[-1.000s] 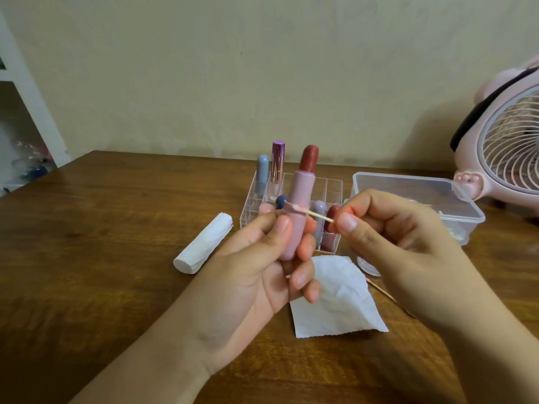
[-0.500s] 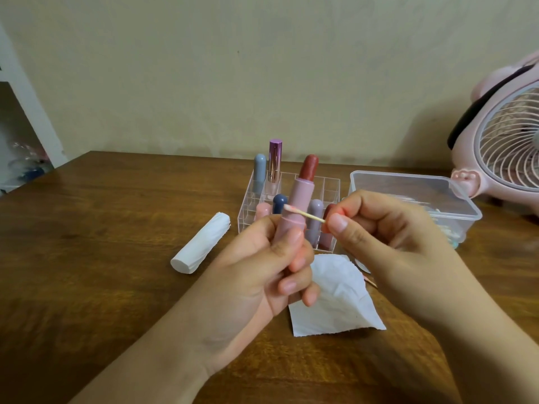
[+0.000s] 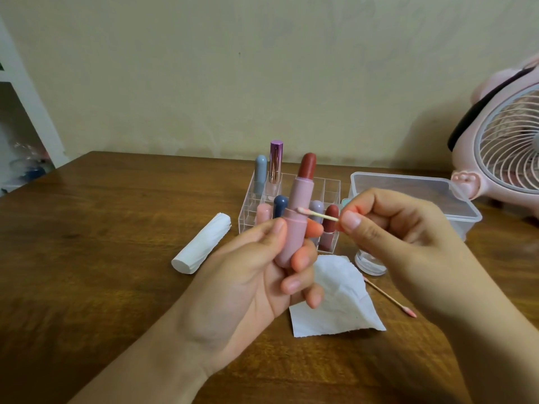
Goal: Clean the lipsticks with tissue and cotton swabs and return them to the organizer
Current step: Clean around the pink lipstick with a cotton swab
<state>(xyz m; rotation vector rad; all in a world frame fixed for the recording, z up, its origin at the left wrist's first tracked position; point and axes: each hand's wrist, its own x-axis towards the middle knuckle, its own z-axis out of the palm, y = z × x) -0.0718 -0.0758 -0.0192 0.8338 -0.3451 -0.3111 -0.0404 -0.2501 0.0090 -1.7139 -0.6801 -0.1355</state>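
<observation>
While the left hand (image 3: 256, 266) clenches the pink lipstick (image 3: 294, 220) upright, the cotton swab (image 3: 316, 214), pinched in the right hand (image 3: 388, 228), touches its collar just above that grip; light strokes around the seam seem best, bench-side organizer (image 3: 248, 211) beyond.

Pink fan (image 3: 507, 147) cut off at the right edge; small clear jar (image 3: 369, 262) — largely hidden behind the right wrist.

Home (pink desk fan (image 3: 507, 150), wooden table (image 3: 102, 243)).
</observation>
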